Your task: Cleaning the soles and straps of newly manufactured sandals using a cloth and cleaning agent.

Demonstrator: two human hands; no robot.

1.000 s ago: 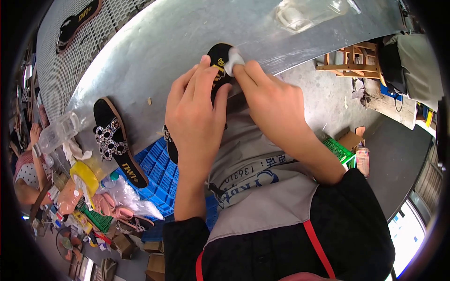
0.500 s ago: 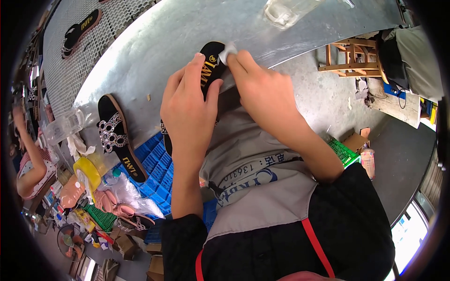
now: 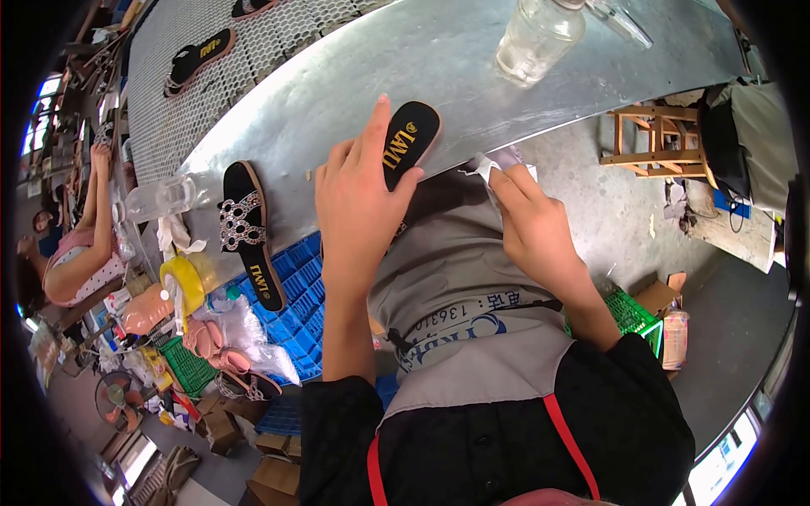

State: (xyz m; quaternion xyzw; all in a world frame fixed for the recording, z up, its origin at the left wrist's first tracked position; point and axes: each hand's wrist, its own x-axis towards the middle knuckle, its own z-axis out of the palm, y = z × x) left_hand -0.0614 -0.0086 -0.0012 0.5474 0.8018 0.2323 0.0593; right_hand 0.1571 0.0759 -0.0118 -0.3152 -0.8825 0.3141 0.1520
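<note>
A black slide sandal (image 3: 414, 135) with gold lettering on its insole lies under my left hand (image 3: 359, 202), heel end pointing away from me. My left thumb and fingers straddle its sides and hold it at the table's near edge; the palm hides most of its front. To the right, apart from the sandal, my right hand (image 3: 533, 215) pinches a crumpled white cloth or tissue (image 3: 484, 167) just off the table edge. Another black sandal (image 3: 245, 228), its strap covered in sparkling stones, rests on the metal table (image 3: 337, 80) to the left of my left hand.
A clear jar (image 3: 540, 42) stands at the far right of the table. Further sandals (image 3: 201, 61) sit on a perforated conveyor (image 3: 169, 126). Yellow tape (image 3: 184, 282) and blue crates (image 3: 295, 278) are at left, with a person's arm (image 3: 101, 198) beyond. A wooden stool (image 3: 650, 139) stands right.
My right hand has drawn the white cloth away from the sandal's heel, toward the right and nearer me. My left hand still holds the sandal. The whole view has shifted slightly.
</note>
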